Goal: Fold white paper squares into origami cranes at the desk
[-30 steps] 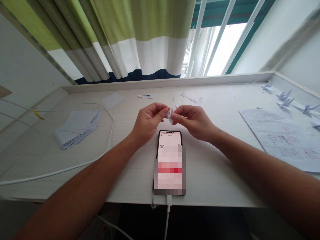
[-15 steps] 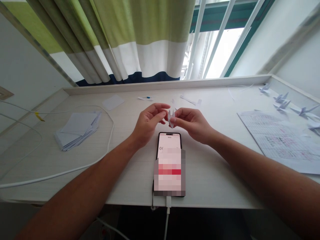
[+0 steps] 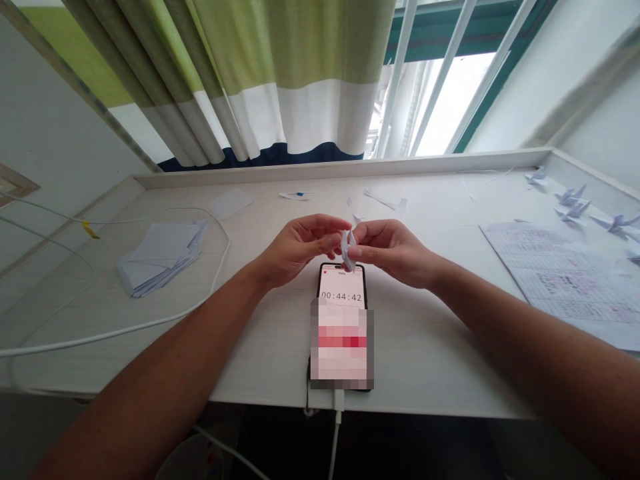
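A small white piece of origami paper (image 3: 347, 251), folded into narrow upright points, is held over the top end of the phone. My right hand (image 3: 393, 250) pinches its right side between thumb and forefinger. From the other side, my left hand (image 3: 303, 247) has thumb and fingertips closed at the paper's left edge, other fingers curled. Just below both hands lies the phone (image 3: 341, 280), its screen showing a timer at 00:44:42 and partly blurred out. Fingers hide part of the folds.
At left, a stack of paper squares (image 3: 163, 253) lies beside a white cable (image 3: 150, 327). A single sheet (image 3: 231, 203) and paper scraps (image 3: 383, 198) are farther back. Several paper cranes (image 3: 575, 210) stand at right behind a written sheet (image 3: 550, 273).
Both hands have come slightly nearer to me with the origami paper, now overlapping the phone's top. My left fingertips have closed in on the paper. The view has shifted slightly.
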The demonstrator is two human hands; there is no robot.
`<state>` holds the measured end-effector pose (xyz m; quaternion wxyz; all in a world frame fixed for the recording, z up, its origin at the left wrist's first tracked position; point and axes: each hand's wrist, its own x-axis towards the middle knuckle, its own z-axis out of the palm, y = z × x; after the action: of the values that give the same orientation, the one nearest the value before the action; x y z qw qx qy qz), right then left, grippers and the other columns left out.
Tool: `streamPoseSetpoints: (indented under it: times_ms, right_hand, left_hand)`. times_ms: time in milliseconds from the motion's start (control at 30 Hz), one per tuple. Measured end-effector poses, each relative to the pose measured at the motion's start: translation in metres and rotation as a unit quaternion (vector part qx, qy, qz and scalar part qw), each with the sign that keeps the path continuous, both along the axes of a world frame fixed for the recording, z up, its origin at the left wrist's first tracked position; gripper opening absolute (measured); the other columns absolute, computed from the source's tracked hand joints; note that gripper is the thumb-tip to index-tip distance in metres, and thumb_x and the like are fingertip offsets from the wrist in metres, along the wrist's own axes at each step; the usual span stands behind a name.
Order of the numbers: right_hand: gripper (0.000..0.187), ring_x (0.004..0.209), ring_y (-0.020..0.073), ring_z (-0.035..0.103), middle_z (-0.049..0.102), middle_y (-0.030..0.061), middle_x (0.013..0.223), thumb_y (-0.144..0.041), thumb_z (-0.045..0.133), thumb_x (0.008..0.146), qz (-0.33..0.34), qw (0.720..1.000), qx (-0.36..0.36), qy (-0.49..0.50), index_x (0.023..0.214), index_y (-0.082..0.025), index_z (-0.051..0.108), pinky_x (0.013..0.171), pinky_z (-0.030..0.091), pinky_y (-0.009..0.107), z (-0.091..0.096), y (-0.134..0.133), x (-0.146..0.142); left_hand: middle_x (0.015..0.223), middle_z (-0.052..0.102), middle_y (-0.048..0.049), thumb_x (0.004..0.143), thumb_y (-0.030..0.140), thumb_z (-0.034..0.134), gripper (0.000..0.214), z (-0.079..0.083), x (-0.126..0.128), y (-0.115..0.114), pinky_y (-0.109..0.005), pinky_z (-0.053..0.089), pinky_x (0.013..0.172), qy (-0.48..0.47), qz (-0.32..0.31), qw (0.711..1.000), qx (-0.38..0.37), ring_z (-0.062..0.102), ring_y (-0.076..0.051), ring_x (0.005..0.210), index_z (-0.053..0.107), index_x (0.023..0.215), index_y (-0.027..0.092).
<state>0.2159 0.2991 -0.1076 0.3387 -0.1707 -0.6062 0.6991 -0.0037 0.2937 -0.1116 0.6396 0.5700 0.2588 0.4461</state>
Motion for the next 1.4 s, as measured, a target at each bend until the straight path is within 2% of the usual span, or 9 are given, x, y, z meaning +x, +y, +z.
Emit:
streamPoseSetpoints:
  times_ms: [233, 367, 500, 700, 900, 1033, 1100, 1200, 1400]
  right_hand:
    - [0.011, 0.08, 0.0141, 0.072, 0.077, 0.003, 0.083, -0.021, 0.085, 0.089, 0.047, 0.999, -0.015, 0.013, 0.087, -0.015, 0.076, 0.078, 0.057, 0.029, 0.0013, 0.0008, 0.002]
    - [0.013, 0.079, 0.014, 0.072, 0.077, 0.0032, 0.083, -0.024, 0.086, 0.089, 0.04, 0.999, -0.014, 0.009, 0.087, -0.015, 0.077, 0.076, 0.057, 0.029, 0.0012, 0.0014, 0.0028]
    - [0.014, 0.079, 0.0141, 0.072, 0.078, 0.0041, 0.084, -0.024, 0.088, 0.088, 0.024, 1.0, -0.011, 0.004, 0.088, -0.015, 0.077, 0.076, 0.057, 0.029, 0.0013, 0.0027, 0.0034]
    - [0.015, 0.075, 0.0141, 0.071, 0.076, 0.0027, 0.079, -0.025, 0.088, 0.088, 0.017, 1.0, -0.016, 0.012, 0.085, -0.015, 0.076, 0.072, 0.057, 0.029, 0.0029, 0.0038, 0.0043]
    - [0.013, 0.079, 0.0135, 0.071, 0.077, 0.0034, 0.083, -0.023, 0.086, 0.09, 0.034, 0.999, -0.012, 0.01, 0.087, -0.015, 0.076, 0.076, 0.057, 0.028, 0.0034, 0.003, 0.005]
    - [0.017, 0.08, 0.0153, 0.072, 0.077, 0.0043, 0.083, -0.029, 0.086, 0.09, 0.045, 0.999, -0.01, -0.002, 0.087, -0.015, 0.076, 0.076, 0.058, 0.031, 0.004, 0.0026, 0.0048]
    - [0.019, 0.079, 0.0154, 0.072, 0.077, 0.0046, 0.084, -0.031, 0.086, 0.089, 0.045, 0.999, -0.008, -0.01, 0.087, -0.015, 0.076, 0.075, 0.059, 0.031, 0.0039, 0.0026, 0.0046]
    - [0.02, 0.079, 0.0155, 0.072, 0.077, 0.0045, 0.083, -0.031, 0.088, 0.087, 0.044, 0.999, -0.007, -0.022, 0.088, -0.015, 0.076, 0.076, 0.059, 0.031, 0.0034, 0.0026, 0.0045]
    - [0.021, 0.079, 0.0159, 0.071, 0.076, 0.0041, 0.082, -0.03, 0.091, 0.084, 0.033, 0.999, -0.01, -0.037, 0.088, -0.015, 0.076, 0.076, 0.058, 0.031, 0.0029, 0.0031, 0.005]
  left_hand:
    - [0.087, 0.08, -0.0005, 0.079, 0.035, 0.093, 0.021, 0.0019, 0.001, -0.0044, -0.028, 0.061, 0.074, -0.027, -0.041, 0.999, -0.017, 0.074, -0.013, 0.075, 0.085, 0.097, 0.029]
    - [0.083, 0.08, -0.0004, 0.077, 0.036, 0.094, 0.022, 0.0019, 0.0012, -0.0043, -0.027, 0.06, 0.07, -0.007, -0.003, 1.0, 0.002, 0.072, -0.012, 0.071, 0.084, 0.094, 0.028]
    - [0.083, 0.079, -0.0004, 0.08, 0.034, 0.092, 0.019, 0.0019, -0.0001, -0.0031, -0.026, 0.06, 0.07, 0.017, 0.038, 0.997, 0.061, 0.073, -0.013, 0.073, 0.083, 0.094, 0.025]
    - [0.086, 0.079, -0.0003, 0.084, 0.029, 0.089, 0.015, 0.0021, -0.0015, -0.003, -0.026, 0.06, 0.07, 0.024, 0.054, 0.992, 0.11, 0.076, -0.013, 0.076, 0.08, 0.095, 0.023]
    - [0.088, 0.081, -0.0011, 0.083, 0.026, 0.09, 0.018, 0.0029, -0.0013, -0.0036, -0.025, 0.061, 0.073, 0.004, 0.014, 0.997, 0.078, 0.076, -0.013, 0.077, 0.081, 0.099, 0.023]
    - [0.091, 0.081, -0.0016, 0.085, 0.026, 0.088, 0.025, 0.0038, -0.002, -0.0037, -0.025, 0.062, 0.075, -0.001, -0.021, 0.998, 0.051, 0.077, -0.013, 0.08, 0.081, 0.108, 0.025]
    - [0.091, 0.082, -0.0017, 0.085, 0.027, 0.088, 0.022, 0.0043, -0.0022, -0.0041, -0.025, 0.062, 0.075, 0.001, -0.024, 0.999, 0.043, 0.077, -0.013, 0.08, 0.081, 0.106, 0.025]
    - [0.088, 0.081, -0.0012, 0.082, 0.026, 0.089, 0.016, 0.0053, -0.0018, -0.0051, -0.024, 0.062, 0.073, 0.009, -0.003, 0.999, 0.049, 0.076, -0.013, 0.076, 0.081, 0.096, 0.023]
    - [0.083, 0.079, -0.0027, 0.079, 0.024, 0.085, 0.013, 0.0066, 0.0018, -0.0083, -0.027, 0.06, 0.066, 0.076, 0.086, 0.986, 0.118, 0.075, -0.016, 0.074, 0.08, 0.091, 0.02]
